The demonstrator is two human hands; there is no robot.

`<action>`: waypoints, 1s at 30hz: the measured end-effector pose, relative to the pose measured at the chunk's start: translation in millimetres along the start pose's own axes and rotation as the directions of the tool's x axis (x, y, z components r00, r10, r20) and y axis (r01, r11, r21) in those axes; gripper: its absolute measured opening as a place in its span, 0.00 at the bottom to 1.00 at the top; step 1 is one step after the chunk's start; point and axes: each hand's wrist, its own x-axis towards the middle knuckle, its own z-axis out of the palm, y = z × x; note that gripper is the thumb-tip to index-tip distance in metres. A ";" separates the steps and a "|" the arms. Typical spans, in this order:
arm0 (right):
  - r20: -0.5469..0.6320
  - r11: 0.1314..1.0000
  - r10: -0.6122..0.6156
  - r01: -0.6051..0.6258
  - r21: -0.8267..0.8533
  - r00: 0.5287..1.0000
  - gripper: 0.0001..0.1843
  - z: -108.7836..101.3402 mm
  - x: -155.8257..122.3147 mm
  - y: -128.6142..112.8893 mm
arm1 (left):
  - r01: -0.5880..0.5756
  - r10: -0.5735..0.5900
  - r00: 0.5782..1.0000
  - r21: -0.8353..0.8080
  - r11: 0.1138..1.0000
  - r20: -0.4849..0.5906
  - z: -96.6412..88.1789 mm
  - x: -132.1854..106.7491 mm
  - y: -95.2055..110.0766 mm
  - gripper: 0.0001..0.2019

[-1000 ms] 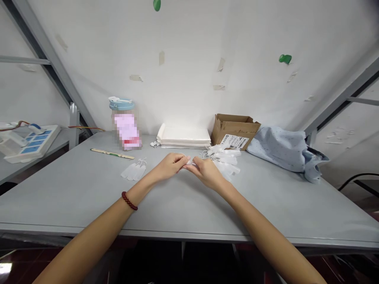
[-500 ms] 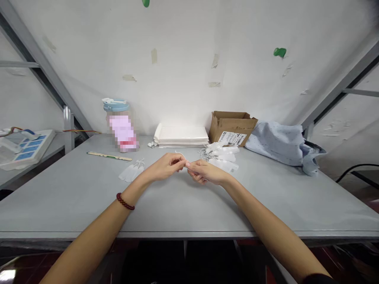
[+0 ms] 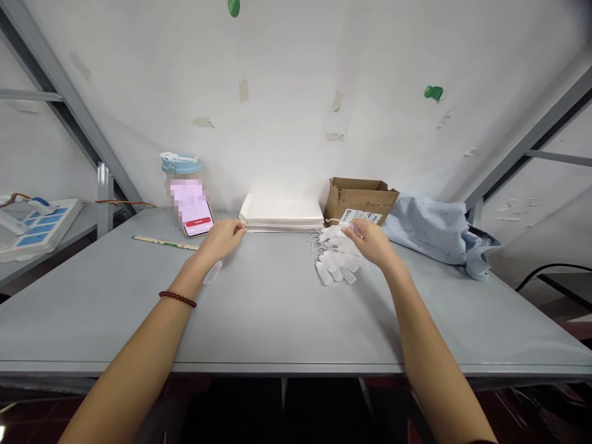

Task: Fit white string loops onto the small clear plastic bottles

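My left hand [image 3: 221, 238] hovers over the grey table [image 3: 277, 308] with its fingers curled. Its fingertips are close to the near left corner of a stack of white sheets [image 3: 283, 213]. What it holds, if anything, is hidden. A few small white tags [image 3: 213, 272] lie under its wrist. My right hand [image 3: 371, 242] is over a heap of white tags with strings [image 3: 333, 266]. Its fingertips pinch one tag at the top of that heap.
A jar with a blue lid [image 3: 181, 164] and a phone [image 3: 198, 217] stand at the back left, with a wooden ruler [image 3: 164, 242] in front. A cardboard box [image 3: 361, 198] and a blue cloth [image 3: 435, 231] sit at the back right. A device [image 3: 39, 225] is on the side table.
My hands, joined at the table's middle on a small white piece, have parted. The left went left toward the sheet stack, the right went right to the tag heap.
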 end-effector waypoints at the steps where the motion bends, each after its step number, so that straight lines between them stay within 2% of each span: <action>1: 0.013 1.000 -0.020 0.020 -0.014 1.000 0.15 1.4 -0.4 2.4 | 0.019 -0.019 1.000 0.033 0.999 -0.021 -0.5 2.2 -7.8 0.11; 3: 0.052 0.998 -0.039 0.041 -0.043 0.998 0.14 4.6 -2.5 1.0 | 0.044 -0.044 0.999 0.082 0.996 -0.008 -1.7 5.2 -20.7 0.11; 6: 0.109 0.986 -0.029 0.046 -0.161 0.994 0.14 7.1 -6.1 -7.9 | 0.087 -0.094 0.993 0.096 0.992 0.073 -2.8 7.0 -32.5 0.13; 9: 0.100 0.968 -0.021 0.045 -0.249 0.995 0.14 6.8 -7.5 -13.6 | 0.091 -0.102 0.991 0.125 0.988 0.086 -1.7 8.3 -37.9 0.17; 13: 0.099 0.966 -0.003 0.028 -0.258 0.995 0.15 7.4 -6.6 -13.0 | 0.023 -0.047 0.991 0.184 0.983 0.127 2.5 12.7 -40.8 0.23; 18: 0.107 0.971 -0.016 0.042 -0.237 0.994 0.14 11.2 -7.3 -6.1 | -0.022 -0.007 0.985 0.164 0.986 0.172 8.0 20.1 -42.0 0.29; 21: 0.015 0.973 -0.083 0.085 -0.217 0.996 0.16 10.2 -9.9 -13.8 | -0.004 -0.020 0.983 0.136 0.991 0.180 10.4 21.6 -44.2 0.29; 23: -0.092 0.973 -0.195 0.181 -0.142 0.976 0.15 9.1 -12.2 -33.0 | 0.010 -0.031 0.982 0.115 0.993 0.186 11.8 21.7 -46.5 0.29; 25: -0.129 0.950 -0.311 0.314 0.004 0.942 0.14 11.5 -15.1 -64.0 | 0.023 -0.042 0.981 0.096 0.995 0.191 13.3 21.9 -48.7 0.29; 27: -0.007 0.886 -0.441 0.436 0.157 0.898 0.13 20.4 -18.5 -101.4 | 0.033 -0.048 0.980 0.082 0.996 0.194 14.8 22.3 -50.1 0.29; 30: 0.200 0.820 -0.566 0.522 0.235 0.800 0.15 46.6 -22.3 -153.1 | 0.033 -0.047 0.982 0.076 0.997 0.184 15.9 22.9 -49.6 0.28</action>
